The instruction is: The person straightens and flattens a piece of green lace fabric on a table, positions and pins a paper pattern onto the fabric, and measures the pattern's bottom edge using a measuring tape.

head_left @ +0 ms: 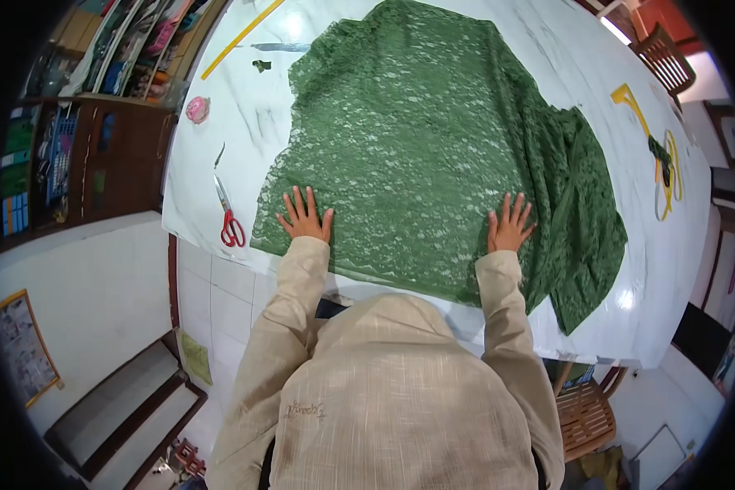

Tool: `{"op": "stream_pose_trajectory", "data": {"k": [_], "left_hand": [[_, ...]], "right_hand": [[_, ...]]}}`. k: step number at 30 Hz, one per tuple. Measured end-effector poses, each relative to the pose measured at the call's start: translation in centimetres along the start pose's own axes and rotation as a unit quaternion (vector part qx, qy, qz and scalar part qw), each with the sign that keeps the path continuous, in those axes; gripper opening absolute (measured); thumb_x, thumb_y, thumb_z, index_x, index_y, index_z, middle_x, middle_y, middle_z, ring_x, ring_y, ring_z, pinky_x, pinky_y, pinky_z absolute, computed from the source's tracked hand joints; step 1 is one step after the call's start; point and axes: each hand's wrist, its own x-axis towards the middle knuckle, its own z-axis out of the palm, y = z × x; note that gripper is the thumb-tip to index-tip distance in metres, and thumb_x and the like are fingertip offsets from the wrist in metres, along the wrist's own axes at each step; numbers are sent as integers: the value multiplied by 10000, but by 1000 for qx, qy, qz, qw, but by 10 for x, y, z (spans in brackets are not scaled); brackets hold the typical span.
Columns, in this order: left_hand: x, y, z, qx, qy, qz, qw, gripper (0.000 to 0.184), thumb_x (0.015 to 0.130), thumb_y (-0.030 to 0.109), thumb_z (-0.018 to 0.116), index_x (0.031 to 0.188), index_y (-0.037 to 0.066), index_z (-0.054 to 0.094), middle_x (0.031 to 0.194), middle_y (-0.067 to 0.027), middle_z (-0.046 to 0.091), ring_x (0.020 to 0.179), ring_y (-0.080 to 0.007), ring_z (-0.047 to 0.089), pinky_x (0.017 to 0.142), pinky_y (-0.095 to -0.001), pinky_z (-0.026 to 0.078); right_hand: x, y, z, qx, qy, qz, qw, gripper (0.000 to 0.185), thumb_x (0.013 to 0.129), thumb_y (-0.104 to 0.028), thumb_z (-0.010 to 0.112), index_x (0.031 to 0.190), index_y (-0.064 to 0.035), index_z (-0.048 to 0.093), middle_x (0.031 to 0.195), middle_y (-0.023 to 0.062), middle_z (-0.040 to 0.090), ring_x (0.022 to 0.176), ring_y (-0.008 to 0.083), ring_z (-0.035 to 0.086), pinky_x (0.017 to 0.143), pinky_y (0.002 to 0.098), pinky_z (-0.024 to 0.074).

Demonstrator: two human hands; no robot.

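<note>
A large piece of green lace fabric (400,147) lies spread over the white marbled table (245,147). Its right side is bunched in loose folds that reach toward the table's front edge. My left hand (305,216) rests flat on the fabric near its lower left corner, fingers spread. Flat on the lower right part, beside the folds, is my right hand (509,224), its fingers also apart. Neither hand grips anything. Red-handled scissors (230,220) lie on the table to the left of my left hand, blades pointing away from me.
On the left stand a pink round object (197,109), a small green scrap (261,65) and a yellow ruler (241,39). A yellow angled ruler (629,104) and a yellow measuring tape (672,167) lie at right. A wooden chair (584,416) stands by the front right edge.
</note>
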Motion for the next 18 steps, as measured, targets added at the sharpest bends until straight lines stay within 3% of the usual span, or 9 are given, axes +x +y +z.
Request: {"op": "stream_pose_trajectory", "data": {"k": [4,7,9,14,16,18], "left_hand": [[26,-6,12,-129,-28,16,991,618,850,421,429,1356,93,293,1438,-137,205,1322,-368,155,1019,-559,136],[46,3,26,-97,-53,-2,994,648,852,404,431,1377,76,240,1454,-135,157,1338,-360,107,1034,-552,113],[50,8,31,-123,-13,-15,992,642,860,380,424,1374,47,230,1454,-141,152,1338,-354,113,1037,-544,113],[31,-4,9,-213,15,-43,976,652,875,384,401,1383,34,191,1463,-142,113,1344,-353,80,1038,-556,85],[16,-12,8,-186,-5,-55,981,654,878,391,394,1386,38,182,1465,-141,102,1345,-353,67,1037,-559,75],[2,-23,8,-134,-39,-73,987,658,883,403,378,1393,47,164,1468,-140,79,1348,-352,40,1037,-565,54]], "right_hand": [[33,-23,-6,127,73,-58,988,535,885,-388,395,1379,-216,282,1469,37,147,1349,306,106,1026,598,79],[74,-56,-11,171,42,-112,978,560,878,-385,415,1377,-169,285,1465,74,151,1349,309,103,1034,584,62],[97,-60,-4,90,11,-183,979,592,870,-425,419,1373,-141,288,1461,96,156,1349,310,104,1026,594,65],[112,-67,12,51,12,-63,997,606,868,-458,409,1380,-163,275,1466,87,143,1351,305,99,1022,599,71],[110,-87,4,87,55,-109,989,595,878,-464,384,1386,-180,260,1472,82,115,1356,298,67,1018,609,58],[106,-123,-3,103,28,-154,982,585,882,-455,378,1386,-182,259,1473,81,104,1358,294,50,1017,612,52]]}}
